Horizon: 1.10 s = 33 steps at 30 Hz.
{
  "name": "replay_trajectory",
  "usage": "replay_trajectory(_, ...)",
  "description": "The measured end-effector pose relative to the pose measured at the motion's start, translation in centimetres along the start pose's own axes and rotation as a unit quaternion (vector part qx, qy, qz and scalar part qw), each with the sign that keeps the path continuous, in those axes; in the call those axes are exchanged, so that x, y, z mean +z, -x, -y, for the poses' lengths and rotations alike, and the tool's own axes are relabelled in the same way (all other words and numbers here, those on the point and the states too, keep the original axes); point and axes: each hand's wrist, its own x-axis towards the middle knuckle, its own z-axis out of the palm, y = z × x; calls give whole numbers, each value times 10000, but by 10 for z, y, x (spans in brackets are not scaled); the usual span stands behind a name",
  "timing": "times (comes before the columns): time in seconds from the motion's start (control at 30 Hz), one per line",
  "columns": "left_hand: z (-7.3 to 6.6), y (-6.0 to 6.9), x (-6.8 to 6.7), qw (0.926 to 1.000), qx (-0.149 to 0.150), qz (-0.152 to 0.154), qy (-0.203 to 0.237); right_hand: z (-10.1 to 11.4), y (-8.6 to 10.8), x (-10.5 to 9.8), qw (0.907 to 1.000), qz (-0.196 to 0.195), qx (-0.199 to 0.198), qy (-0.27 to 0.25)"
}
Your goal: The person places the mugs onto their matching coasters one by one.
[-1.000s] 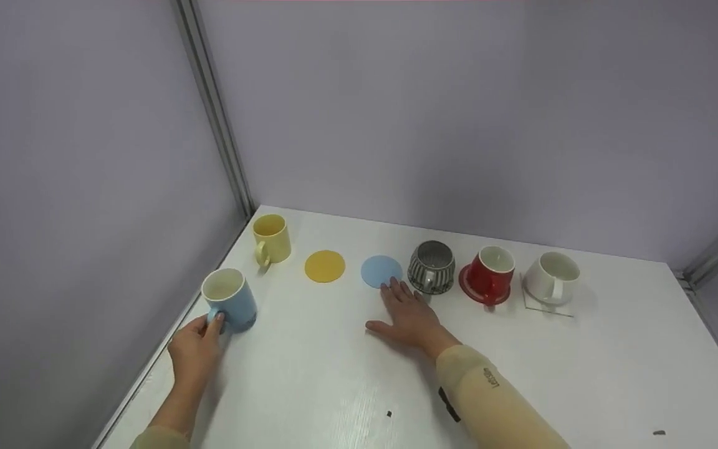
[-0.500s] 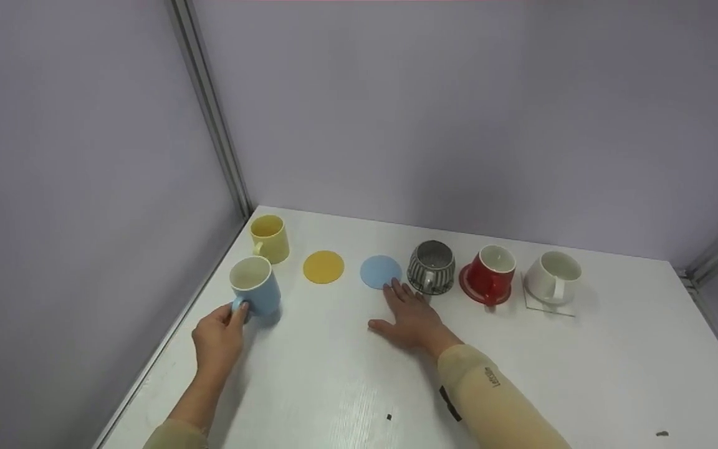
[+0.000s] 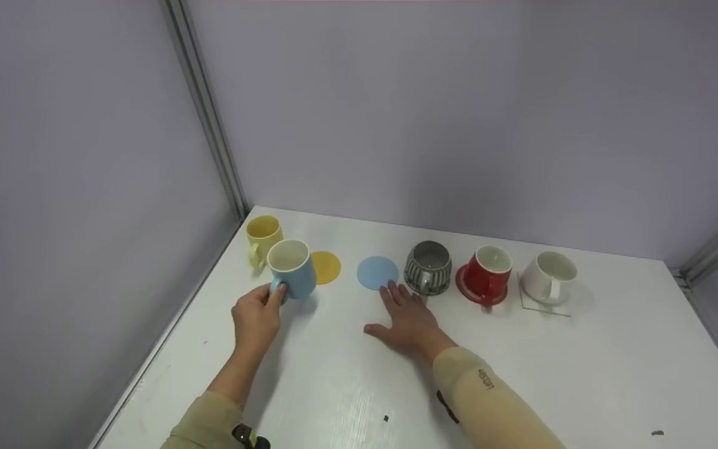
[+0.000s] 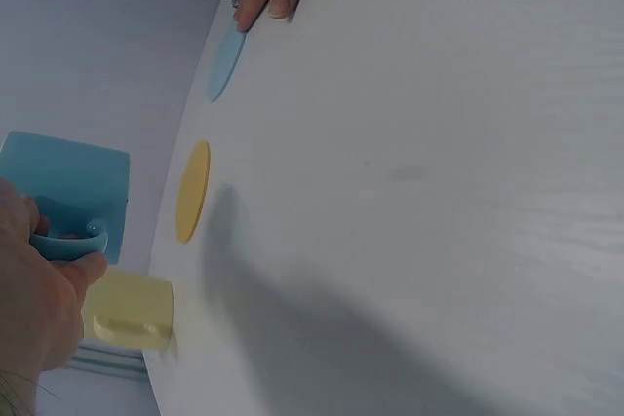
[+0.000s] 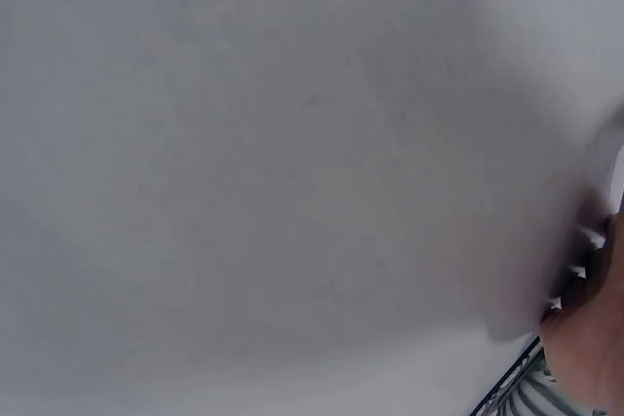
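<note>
My left hand (image 3: 257, 319) pinches the handle of a light blue mug (image 3: 296, 277), which it holds upright above the table. The left wrist view shows the thumb and fingers at that handle, the mug (image 4: 73, 177) raised off the surface. My right hand (image 3: 406, 321) lies with spread, straight fingers, its fingertips touching the near edge of a round light blue coaster (image 3: 377, 273). Partly behind the blue mug lies a round yellow coaster (image 3: 328, 267). A yellow mug (image 3: 265, 240) stands at the far left corner.
Right of the blue coaster stands a grey striped mug (image 3: 428, 269). Beyond it are a red mug (image 3: 487, 274) on a red coaster (image 3: 462, 288) and a white mug (image 3: 548, 277) on a square coaster (image 3: 536, 306). Walls border the white table (image 3: 608, 362) at left, back and right.
My left hand has carried the blue mug rightward and away from me, from the table's left edge to in front of the yellow coaster. My right hand has stayed in place.
</note>
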Motion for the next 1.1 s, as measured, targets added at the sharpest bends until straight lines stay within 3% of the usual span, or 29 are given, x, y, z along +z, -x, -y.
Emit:
replay_trajectory(0.53,-25,-14,51,9986,177,413,290,8,6,-1,9999,-74,-129,-19)
replay_trajectory(1.1,-42,-17,89,9963,536,599,301,15,10,-1,9998,-95,-143,88)
